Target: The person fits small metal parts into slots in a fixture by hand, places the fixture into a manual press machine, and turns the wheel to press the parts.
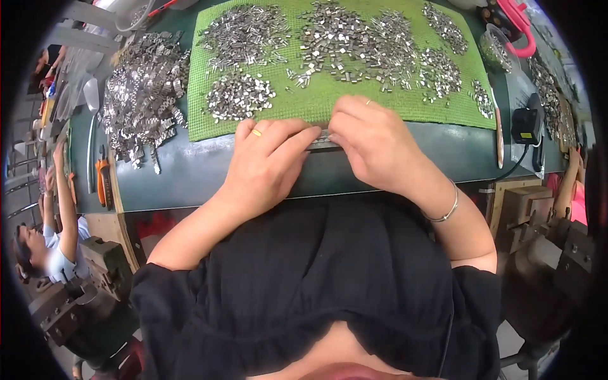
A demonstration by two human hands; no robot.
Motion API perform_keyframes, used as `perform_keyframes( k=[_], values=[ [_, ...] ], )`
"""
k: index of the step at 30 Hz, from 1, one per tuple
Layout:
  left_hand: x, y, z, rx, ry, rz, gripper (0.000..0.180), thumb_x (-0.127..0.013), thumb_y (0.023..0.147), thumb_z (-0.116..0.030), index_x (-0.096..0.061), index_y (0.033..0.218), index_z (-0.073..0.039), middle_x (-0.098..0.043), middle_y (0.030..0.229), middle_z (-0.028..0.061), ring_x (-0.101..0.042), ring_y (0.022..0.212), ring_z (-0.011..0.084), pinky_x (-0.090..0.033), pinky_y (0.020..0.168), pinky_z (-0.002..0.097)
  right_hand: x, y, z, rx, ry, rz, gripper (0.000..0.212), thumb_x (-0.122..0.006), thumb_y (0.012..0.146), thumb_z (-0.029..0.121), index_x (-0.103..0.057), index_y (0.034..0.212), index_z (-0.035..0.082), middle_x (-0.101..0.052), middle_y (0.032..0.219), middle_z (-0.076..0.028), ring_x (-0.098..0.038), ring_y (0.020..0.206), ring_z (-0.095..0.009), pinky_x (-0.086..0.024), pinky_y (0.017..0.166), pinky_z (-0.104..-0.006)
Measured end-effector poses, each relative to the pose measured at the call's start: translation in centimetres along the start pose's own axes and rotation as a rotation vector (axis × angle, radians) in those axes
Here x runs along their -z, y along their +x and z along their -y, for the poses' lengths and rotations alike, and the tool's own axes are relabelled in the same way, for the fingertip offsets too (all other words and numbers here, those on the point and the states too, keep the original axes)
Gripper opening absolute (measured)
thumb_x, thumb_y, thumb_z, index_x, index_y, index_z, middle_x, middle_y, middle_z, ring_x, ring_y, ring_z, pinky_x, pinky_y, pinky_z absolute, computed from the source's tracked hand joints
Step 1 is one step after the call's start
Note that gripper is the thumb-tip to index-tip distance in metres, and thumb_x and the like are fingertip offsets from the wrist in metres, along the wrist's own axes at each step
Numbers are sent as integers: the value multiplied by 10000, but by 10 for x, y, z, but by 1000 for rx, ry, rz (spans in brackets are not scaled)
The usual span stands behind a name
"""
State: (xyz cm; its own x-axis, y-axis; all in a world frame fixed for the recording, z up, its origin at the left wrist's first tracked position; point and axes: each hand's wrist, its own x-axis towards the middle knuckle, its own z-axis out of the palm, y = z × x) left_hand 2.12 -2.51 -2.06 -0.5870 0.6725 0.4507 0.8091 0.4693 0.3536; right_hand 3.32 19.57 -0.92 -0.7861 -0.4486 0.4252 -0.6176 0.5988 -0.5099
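Observation:
At the near edge of a green textured mat [297, 109], my left hand [267, 155] and my right hand [375, 140] face each other with fingertips pinched. Between them lies a narrow silvery metal strip [324, 142], its ends covered by my fingers. The strip looks linked, but its details are too small to make out. Several piles of small shiny metal pieces spread over the mat; the closest are a heap of short flat pieces [239, 96] beyond my left hand and scattered links [335, 41] beyond my right.
Left of the mat sits a tall heap of linked metal strips [142, 88], with orange-handled pliers [103, 180] below it. To the right are a black device [527, 123] with a cable, a pink-handled tool [520, 28] and a clear tub [497, 49]. Other people [57, 247] work on both sides.

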Motion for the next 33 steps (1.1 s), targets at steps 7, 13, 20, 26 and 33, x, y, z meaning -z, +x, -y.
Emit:
perform_keyframes(
  k=[7,13,20,26,33],
  values=[
    [11,-4,9,6,1,23,451,-769,727,-56,-663,1165,-85,-648,1054,25,-603,898,208,-369,796,367,3,-22,12,205,-374,68,168,-656,762,127,-656,902,34,-616,960,-96,-608,895,-268,-502,771,-402],
    [42,2,31,-22,61,161,381,-823,707,-180,-675,1046,-86,-611,866,25,-587,772,231,-374,760,381,38,-43,7,-261,2,110,903,-853,684,207,-414,1443,-10,-561,1315,-196,-505,1233,-415,-363,1088,-459],
    [42,25,34,-122,21,367,293,-820,757,-220,-632,903,-48,-600,711,92,-587,671,291,-401,673,399,54,-68,-23,-337,105,97,565,-842,689,177,-657,1207,47,-655,1154,-93,-585,1116,-312,-420,961,-406],
    [34,76,7,-267,-70,431,314,-825,755,-169,-650,965,-15,-633,769,120,-581,689,314,-426,697,400,68,-129,9,-526,291,-177,537,-815,737,84,-642,1243,29,-666,1229,-111,-620,1147,-291,-417,1001,-399],
    [-75,228,-146,-676,-429,391,312,-750,841,-210,-597,1037,-22,-620,860,164,-602,829,377,-444,765,443,144,-272,92,-829,173,-882,523,-703,719,-120,-613,1231,-60,-678,1140,-118,-651,1011,-187,-528,903,-310]
  ],
)
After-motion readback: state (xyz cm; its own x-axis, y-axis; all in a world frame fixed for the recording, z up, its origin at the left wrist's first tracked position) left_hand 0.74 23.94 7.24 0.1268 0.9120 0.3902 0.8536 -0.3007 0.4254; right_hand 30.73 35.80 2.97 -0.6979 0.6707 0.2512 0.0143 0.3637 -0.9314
